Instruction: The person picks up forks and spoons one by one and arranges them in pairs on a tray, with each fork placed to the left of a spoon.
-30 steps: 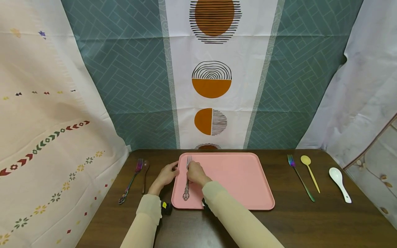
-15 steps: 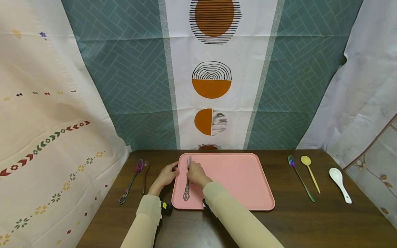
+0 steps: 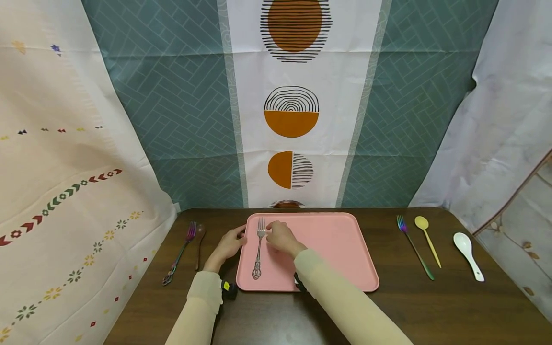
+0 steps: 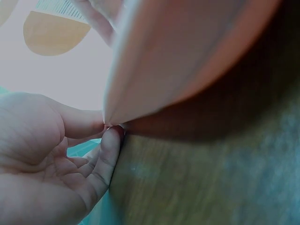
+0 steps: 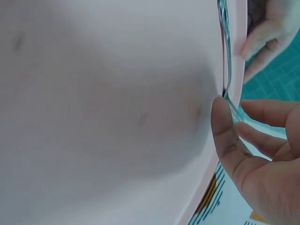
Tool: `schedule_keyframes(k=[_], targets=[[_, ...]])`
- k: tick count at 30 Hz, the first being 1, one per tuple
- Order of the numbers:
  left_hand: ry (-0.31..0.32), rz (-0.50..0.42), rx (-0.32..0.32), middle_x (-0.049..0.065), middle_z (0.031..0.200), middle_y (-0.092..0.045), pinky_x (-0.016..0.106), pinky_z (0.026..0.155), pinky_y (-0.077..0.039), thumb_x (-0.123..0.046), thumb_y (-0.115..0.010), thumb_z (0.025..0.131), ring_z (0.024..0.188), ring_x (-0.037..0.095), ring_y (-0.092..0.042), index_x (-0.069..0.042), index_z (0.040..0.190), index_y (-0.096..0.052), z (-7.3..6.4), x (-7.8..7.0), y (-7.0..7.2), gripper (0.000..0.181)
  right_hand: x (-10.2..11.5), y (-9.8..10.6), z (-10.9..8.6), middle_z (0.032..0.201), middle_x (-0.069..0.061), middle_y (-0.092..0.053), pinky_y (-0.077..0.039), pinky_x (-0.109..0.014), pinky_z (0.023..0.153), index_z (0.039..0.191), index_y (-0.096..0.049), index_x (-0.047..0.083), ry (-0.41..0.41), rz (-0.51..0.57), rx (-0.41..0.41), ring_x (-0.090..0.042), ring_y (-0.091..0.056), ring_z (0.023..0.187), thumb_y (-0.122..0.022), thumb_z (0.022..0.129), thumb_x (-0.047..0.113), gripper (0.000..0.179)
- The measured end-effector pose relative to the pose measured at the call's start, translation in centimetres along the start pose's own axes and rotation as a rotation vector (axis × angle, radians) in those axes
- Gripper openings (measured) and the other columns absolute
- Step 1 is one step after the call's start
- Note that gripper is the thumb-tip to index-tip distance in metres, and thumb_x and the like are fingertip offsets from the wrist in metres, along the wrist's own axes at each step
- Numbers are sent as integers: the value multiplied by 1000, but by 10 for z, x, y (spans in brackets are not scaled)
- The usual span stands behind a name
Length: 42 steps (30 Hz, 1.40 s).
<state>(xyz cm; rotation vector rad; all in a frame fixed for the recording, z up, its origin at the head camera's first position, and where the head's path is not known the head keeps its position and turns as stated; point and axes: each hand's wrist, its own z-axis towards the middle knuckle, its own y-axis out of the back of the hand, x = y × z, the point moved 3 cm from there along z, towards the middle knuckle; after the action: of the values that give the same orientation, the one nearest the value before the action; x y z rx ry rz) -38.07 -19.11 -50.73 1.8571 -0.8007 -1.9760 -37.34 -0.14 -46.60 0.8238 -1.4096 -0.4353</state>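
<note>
A silver fork (image 3: 258, 255) with an ornate handle lies on the left part of the pink tray (image 3: 332, 256), tines toward the back. My right hand (image 3: 282, 236) hovers just right of its neck, thumb and fingers parted. In the right wrist view, the fork (image 5: 226, 44) runs near the tray's rim, and the fingertips of my right hand (image 5: 262, 157) are close to it, holding nothing. My left hand (image 3: 229, 245) is at the tray's left rim. The left wrist view shows thumb and finger of my left hand (image 4: 56, 150) pinching the tray edge (image 4: 154, 65).
Left of the tray lie a rainbow-coloured fork (image 3: 180, 256) and a brown wooden spoon (image 3: 199, 244). On the right are another rainbow fork (image 3: 415, 249), a yellow spoon (image 3: 428, 239) and a white spoon (image 3: 467, 254). Patterned cloths hang behind the dark wooden table (image 3: 267, 316).
My right hand has let go of the silver fork and moved slightly to the right, so the whole fork shows on the tray. My left hand stays at the rim.
</note>
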Motion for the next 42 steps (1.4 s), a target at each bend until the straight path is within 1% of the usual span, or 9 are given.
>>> schedule_keyframes(k=[2, 4, 7, 11, 17, 25, 32, 35, 42], targets=[[-1, -1, 3, 15, 109, -60, 39, 83, -46, -4, -54, 103, 93, 25, -56, 7, 153, -45, 0, 0, 0, 51, -3, 7, -2, 127, -20, -69, -51, -37, 80, 134, -65, -6, 16, -9, 0, -23, -61, 90, -62, 97, 1, 37], [0, -1, 4, 15, 109, -60, 39, 83, -46, -4, -54, 103, 92, 25, -56, 6, 153, -45, 0, 0, 0, 51, -6, 13, -4, 126, -20, -68, -53, -41, 87, 134, -65, -5, 16, -10, 8, -26, -63, 101, -62, 99, 4, 36], [4, -2, 2, 15, 108, -59, 39, 83, -47, -4, -54, 103, 91, 25, -57, 6, 153, -46, 0, 0, 1, 52, -11, 22, -5, 121, -18, -69, -54, -44, 90, 133, -66, -3, 19, -14, 4, -29, -65, 107, -63, 100, 5, 35], [16, 0, 2, 14, 106, -59, 39, 82, -48, -4, -55, 103, 90, 24, -57, 5, 153, -46, 0, 1, 1, 52, -19, 31, -8, 111, -15, -71, -55, -42, 85, 132, -67, -2, 18, -30, -14, -27, -65, 100, -63, 99, 5, 34], [17, 3, 2, 13, 107, -58, 39, 82, -49, -4, -54, 103, 91, 24, -58, 6, 153, -45, 2, 5, -2, 52, -35, 41, -8, 105, -14, -70, -54, -39, 79, 128, -69, -2, 39, -44, -24, -25, -64, 95, -66, 98, 7, 31], [11, -8, -4, 14, 107, -58, 39, 83, -51, -4, -55, 103, 91, 24, -58, 6, 153, -45, 1, 4, -2, 53, -57, 58, -15, 97, -10, -65, -51, -39, 79, 121, -72, -1, 52, -16, -52, -21, -58, 85, -69, 97, 8, 26], [17, -9, -12, 14, 105, -58, 39, 83, -52, -3, -55, 102, 91, 25, -59, 6, 152, -46, 1, 2, -2, 52, -77, 74, -23, 89, -9, -63, -50, -29, 61, 124, -70, -4, 44, 89, -56, -27, -65, 64, -67, 98, 6, 28], [14, -3, -12, 14, 104, -58, 39, 82, -51, -3, -55, 102, 90, 24, -59, 7, 152, -46, 2, 2, -3, 52, -84, 84, -25, 91, -10, -64, -50, -29, 58, 127, -68, -5, 46, 98, -63, -31, -67, 64, -66, 99, 6, 30], [5, -11, 0, 14, 106, -58, 39, 83, -50, -3, -54, 102, 92, 25, -58, 7, 152, -45, 1, 1, -1, 52, -102, 110, -36, 100, -15, -65, -53, -33, 61, 127, -67, -5, 43, 128, -122, -39, -67, 72, -65, 100, 6, 30]])
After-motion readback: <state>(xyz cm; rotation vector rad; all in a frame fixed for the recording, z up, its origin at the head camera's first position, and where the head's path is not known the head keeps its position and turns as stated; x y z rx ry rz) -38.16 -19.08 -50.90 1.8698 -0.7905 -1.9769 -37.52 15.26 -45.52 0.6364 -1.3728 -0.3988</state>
